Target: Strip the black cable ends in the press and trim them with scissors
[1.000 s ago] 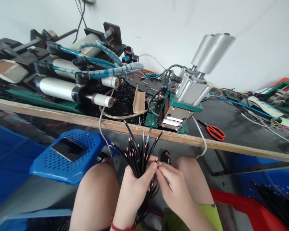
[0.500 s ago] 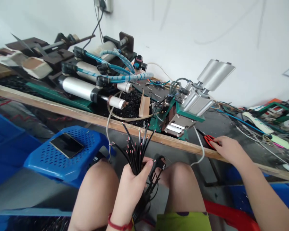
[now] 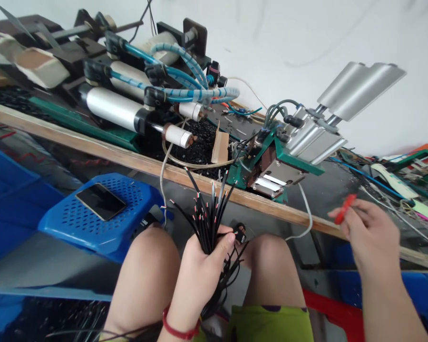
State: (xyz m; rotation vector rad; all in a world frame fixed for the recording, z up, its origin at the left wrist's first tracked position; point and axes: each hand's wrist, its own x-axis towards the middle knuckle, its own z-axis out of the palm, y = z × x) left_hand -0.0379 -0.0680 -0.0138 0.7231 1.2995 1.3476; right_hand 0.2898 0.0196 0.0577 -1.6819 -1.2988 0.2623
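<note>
Now | your right hand (image 3: 373,235) grips red-handled scissors (image 3: 345,209), lifted off the bench (image 3: 324,190) | your left hand (image 3: 202,268) stays closed around black cables (image 3: 207,230)

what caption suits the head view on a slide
At a bench, left hand grips black wires, right hand a red tool.

The bunched cables (image 3: 205,233) are black, with one grey length among them, and their stripped ends are flecked red, white and green. The scissors (image 3: 345,209) show bright red handles; the cord bracelet (image 3: 178,331) is a deeper red. Yellow-green covers the shorts (image 3: 271,327). The plastic stool (image 3: 66,235) is blue, its top patterned with rows of holes, under a phone (image 3: 101,201) with a black screen and pale gold edge. Blue air hoses (image 3: 185,95) carry whitish spiral bands. Silver cylinders (image 3: 371,92) top a green press frame (image 3: 299,163); the cardboard piece (image 3: 220,147) is tan.
</note>
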